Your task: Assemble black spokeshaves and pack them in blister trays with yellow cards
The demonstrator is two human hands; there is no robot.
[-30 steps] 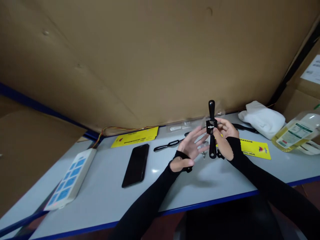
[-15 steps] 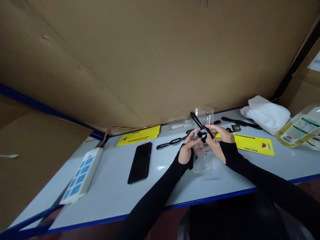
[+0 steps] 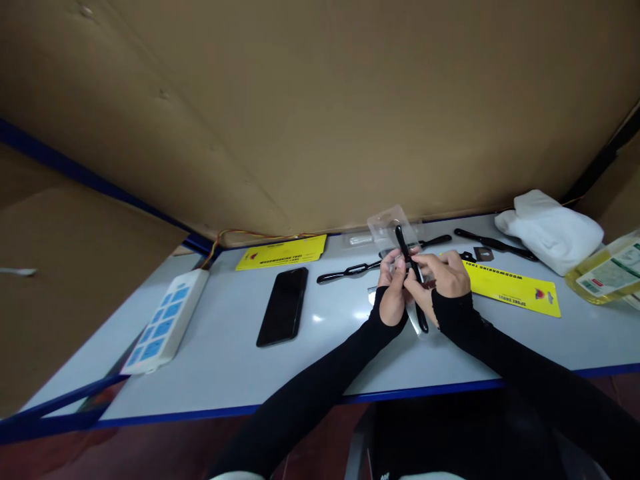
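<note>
Black tool: held up [image 3: 405, 251] between the two hands above the worktop [image 3: 215, 383], its long handles slanting, one end toward the back wall [image 3: 300, 120] and the other toward the front edge.
Left hand: fingers and thumb [image 3: 393, 300] pinching the tool near its middle, from the left side.
Right hand: fingers bent, thumb and fingertips [image 3: 447, 280] closed on the same middle part, close beside the left; the exact contact is partly hidden.
Clear plastic: a see-through sheet [image 3: 383, 227] just behind the tool's upper handle; whether a hand grips it, I cannot tell.
Sleeves: black, covering both forearms [image 3: 320, 373] up to the palms.
Other black handles: one [image 3: 345, 273] lying left of the hands, another [image 3: 440, 241] behind them, a third [image 3: 493, 243] off to the right near the white cloth [image 3: 555, 230].
Small metal plate: dark, with a slot [image 3: 483, 254], just in front of the third handle.
Yellow cards: one [image 3: 515, 288] right of the right hand, one [image 3: 281, 253] at back left.
Phone: dark screen up [image 3: 283, 307], left of the hands.
Power strip: white with blue sockets [image 3: 165, 323], far left.
Bottle: yellow liquid inside [image 3: 607, 270], right edge of view.
</note>
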